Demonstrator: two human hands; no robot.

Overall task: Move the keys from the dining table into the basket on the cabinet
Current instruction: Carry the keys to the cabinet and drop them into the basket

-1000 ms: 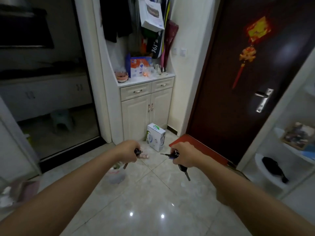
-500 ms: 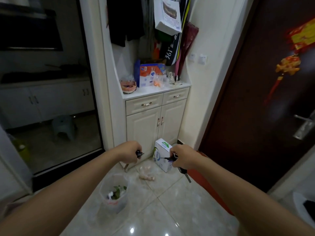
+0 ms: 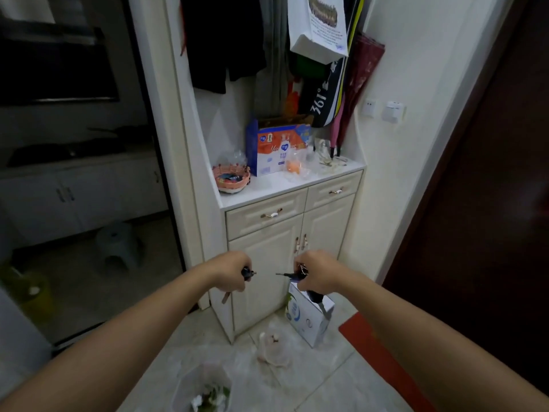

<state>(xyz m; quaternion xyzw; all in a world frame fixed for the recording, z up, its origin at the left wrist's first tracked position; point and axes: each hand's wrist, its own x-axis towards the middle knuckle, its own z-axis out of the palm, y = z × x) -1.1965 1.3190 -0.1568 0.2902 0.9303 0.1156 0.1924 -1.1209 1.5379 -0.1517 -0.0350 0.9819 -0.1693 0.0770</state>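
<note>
My left hand (image 3: 230,273) is closed around a key with a black head (image 3: 247,274); its blade pokes out below my fist. My right hand (image 3: 316,275) grips a bunch of keys (image 3: 315,297), with a black fob and blade hanging under it. Both hands are held out at waist height in front of the white cabinet (image 3: 292,239). The small pink woven basket (image 3: 231,178) sits on the left end of the cabinet top, above and beyond my left hand.
An orange and blue carton (image 3: 276,147), plastic bags and small items stand on the cabinet top. Coats and bags hang above. On the floor lie a white box (image 3: 309,318), plastic bags and a red mat (image 3: 383,355). A dark door is at right.
I have walked closer to the cabinet, which now fills the middle of the view. Both hands still hold their keys in the same pose.
</note>
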